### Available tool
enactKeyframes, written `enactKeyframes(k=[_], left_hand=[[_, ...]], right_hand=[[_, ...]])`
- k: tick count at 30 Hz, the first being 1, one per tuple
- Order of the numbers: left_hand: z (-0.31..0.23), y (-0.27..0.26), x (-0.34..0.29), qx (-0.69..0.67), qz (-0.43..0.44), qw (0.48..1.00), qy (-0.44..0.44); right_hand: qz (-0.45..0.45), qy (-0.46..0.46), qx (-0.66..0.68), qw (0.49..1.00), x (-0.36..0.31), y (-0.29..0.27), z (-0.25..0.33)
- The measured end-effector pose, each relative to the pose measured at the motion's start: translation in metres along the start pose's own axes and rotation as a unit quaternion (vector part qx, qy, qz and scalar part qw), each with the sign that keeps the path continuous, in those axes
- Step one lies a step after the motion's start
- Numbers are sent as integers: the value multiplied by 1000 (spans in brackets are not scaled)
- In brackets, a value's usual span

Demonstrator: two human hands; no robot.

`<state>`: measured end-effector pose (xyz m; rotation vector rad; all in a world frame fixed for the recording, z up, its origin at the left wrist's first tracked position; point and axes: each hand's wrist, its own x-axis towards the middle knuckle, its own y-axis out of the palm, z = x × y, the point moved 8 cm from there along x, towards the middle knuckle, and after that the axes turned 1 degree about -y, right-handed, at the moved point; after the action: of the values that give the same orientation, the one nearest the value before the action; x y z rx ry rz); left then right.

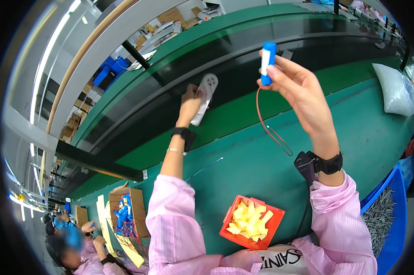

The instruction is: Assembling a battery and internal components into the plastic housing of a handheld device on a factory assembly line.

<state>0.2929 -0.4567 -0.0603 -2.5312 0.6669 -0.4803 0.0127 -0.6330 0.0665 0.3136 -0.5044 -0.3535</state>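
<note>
My right hand (303,89) is raised at the upper right, pinching a blue cylindrical battery (266,62) upright between thumb and fingers. The battery has a white label, and a thin red wire (263,121) hangs in a loop from its lower end. Further left, over the conveyor belt (138,110), my left hand (189,105) is closed on a pale grey plastic housing (209,83). That housing is long, with a rounded end that has openings in it. Some of my left fingers are hidden behind the hand.
An open red box (270,237) of pale yellow pieces stands close to me on the green table (243,178). Left is a cardboard box (142,213) of blue batteries; right, a blue bin (397,229) of metal screws and a clear plastic bag (395,89). Another person (74,247) works at lower left.
</note>
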Motion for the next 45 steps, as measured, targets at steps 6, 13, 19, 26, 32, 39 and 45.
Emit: enactKeyframes(k=[6,13,19,26,32,39,45], left_hand=[[-85,-9,-90,-396,25,914,-83],[-127,19,-163,-642,141,744,-120],[-141,1,-192,-541,-48,839,-38],[-140,12,-206,-554,-85,828,-35],[-143,12,-207,-552,-90,828,-35],[-135,6,-209,-552,-98,827,-44],[-146,3,-208,-481,-57,873,-55]], right_hand=[[64,63,57,994,-26,61,-36],[83,91,8,992,-62,105,-50],[62,87,-105,989,-59,100,-57],[36,4,-165,986,-67,107,-57],[37,-57,-230,971,-69,109,-49],[98,-156,-370,911,-79,130,-26],[65,-80,-207,973,-52,99,-46]])
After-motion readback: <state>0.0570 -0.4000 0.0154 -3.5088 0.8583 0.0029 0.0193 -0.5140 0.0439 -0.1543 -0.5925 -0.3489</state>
